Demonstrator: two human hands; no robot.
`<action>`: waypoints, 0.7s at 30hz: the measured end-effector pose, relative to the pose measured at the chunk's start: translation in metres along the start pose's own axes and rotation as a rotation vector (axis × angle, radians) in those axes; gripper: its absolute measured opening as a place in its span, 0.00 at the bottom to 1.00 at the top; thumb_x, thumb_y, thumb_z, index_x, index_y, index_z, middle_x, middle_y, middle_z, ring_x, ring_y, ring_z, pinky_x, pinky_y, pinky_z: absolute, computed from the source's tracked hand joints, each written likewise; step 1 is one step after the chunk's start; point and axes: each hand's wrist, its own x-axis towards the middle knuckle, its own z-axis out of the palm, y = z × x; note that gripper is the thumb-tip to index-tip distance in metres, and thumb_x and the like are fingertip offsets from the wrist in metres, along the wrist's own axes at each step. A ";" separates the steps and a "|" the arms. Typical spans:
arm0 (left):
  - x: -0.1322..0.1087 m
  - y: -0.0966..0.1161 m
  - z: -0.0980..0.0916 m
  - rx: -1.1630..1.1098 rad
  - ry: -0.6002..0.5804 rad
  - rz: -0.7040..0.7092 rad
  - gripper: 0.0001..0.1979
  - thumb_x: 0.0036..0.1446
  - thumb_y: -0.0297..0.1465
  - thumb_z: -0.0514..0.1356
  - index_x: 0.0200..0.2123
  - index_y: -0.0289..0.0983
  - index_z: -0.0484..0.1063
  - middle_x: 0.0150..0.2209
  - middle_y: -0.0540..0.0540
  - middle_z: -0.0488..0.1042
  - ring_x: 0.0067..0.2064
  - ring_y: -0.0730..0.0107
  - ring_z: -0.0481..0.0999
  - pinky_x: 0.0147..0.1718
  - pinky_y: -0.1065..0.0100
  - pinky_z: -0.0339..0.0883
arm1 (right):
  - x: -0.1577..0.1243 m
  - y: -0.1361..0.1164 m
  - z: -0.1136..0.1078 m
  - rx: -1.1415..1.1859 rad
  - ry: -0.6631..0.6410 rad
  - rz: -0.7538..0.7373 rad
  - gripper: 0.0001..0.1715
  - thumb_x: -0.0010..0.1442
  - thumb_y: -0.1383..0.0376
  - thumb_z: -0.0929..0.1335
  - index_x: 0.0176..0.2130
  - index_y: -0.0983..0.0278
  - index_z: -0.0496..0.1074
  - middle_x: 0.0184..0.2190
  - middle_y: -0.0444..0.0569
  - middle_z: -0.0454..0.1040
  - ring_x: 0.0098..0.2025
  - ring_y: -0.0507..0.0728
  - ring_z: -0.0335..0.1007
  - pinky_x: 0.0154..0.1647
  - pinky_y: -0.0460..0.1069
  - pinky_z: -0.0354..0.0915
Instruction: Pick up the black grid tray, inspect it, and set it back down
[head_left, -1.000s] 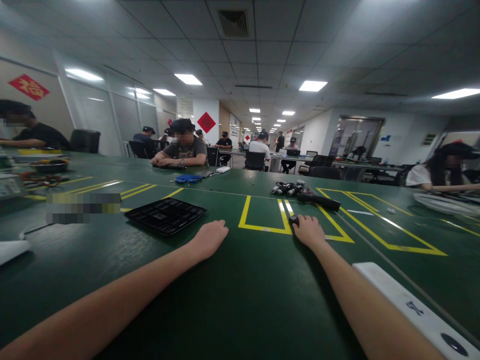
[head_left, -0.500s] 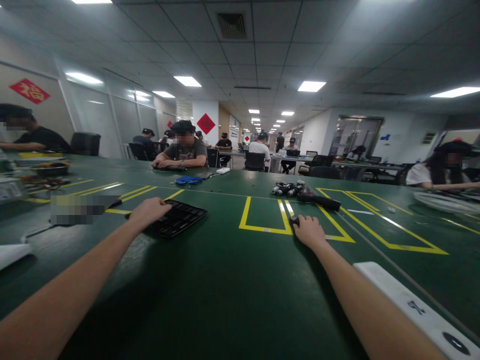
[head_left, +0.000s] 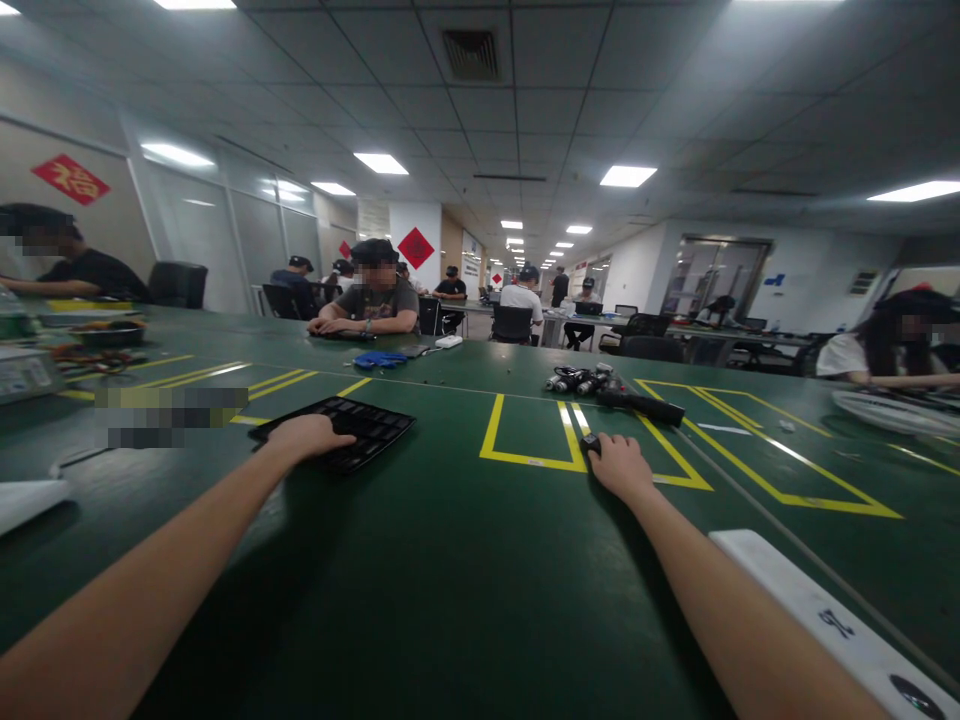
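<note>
My left hand (head_left: pixel 307 437) lies on the near edge of a black compartment tray (head_left: pixel 352 425) on the green table (head_left: pixel 465 580); its fingers curl over the tray's rim. My right hand (head_left: pixel 622 466) rests on the table with its fingers closed round a small dark part (head_left: pixel 590 441), beside a yellow taped rectangle (head_left: pixel 529 430). Beyond the right hand lie a cluster of small metal-and-black parts (head_left: pixel 581 379) and a long black tool (head_left: pixel 641 403).
A white strip (head_left: pixel 817 610) lies along the table's right side near my forearm. Blue objects (head_left: pixel 379 358) and a white box (head_left: pixel 448 341) lie in front of a seated person (head_left: pixel 371 295) across the table. Other people sit at left and right. Cluttered trays (head_left: pixel 97 340) stand at far left.
My left hand moved from the table's middle leftward to the black tray and now lies on its near edge. My right hand stayed in place.
</note>
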 end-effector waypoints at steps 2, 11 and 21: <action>-0.004 0.002 -0.001 0.112 -0.048 -0.054 0.23 0.39 0.50 0.56 0.21 0.34 0.74 0.31 0.34 0.75 0.39 0.49 0.72 0.35 0.59 0.63 | 0.000 0.002 0.001 0.029 0.012 -0.002 0.22 0.56 0.60 0.60 0.48 0.67 0.65 0.47 0.61 0.66 0.51 0.67 0.55 0.46 0.59 0.56; -0.035 0.065 -0.002 -0.113 0.103 0.003 0.30 0.45 0.55 0.48 0.29 0.33 0.71 0.32 0.37 0.74 0.34 0.55 0.73 0.26 0.66 0.61 | 0.000 -0.042 -0.004 0.334 0.012 -0.210 0.24 0.54 0.65 0.63 0.52 0.65 0.63 0.48 0.54 0.68 0.51 0.59 0.60 0.52 0.53 0.54; -0.095 0.140 0.046 -0.543 0.124 0.400 0.26 0.50 0.49 0.49 0.40 0.32 0.65 0.35 0.43 0.69 0.34 0.64 0.69 0.30 0.67 0.60 | -0.047 -0.112 0.008 1.222 -0.351 -0.655 0.25 0.51 0.60 0.67 0.50 0.60 0.64 0.46 0.47 0.69 0.50 0.58 0.62 0.53 0.56 0.56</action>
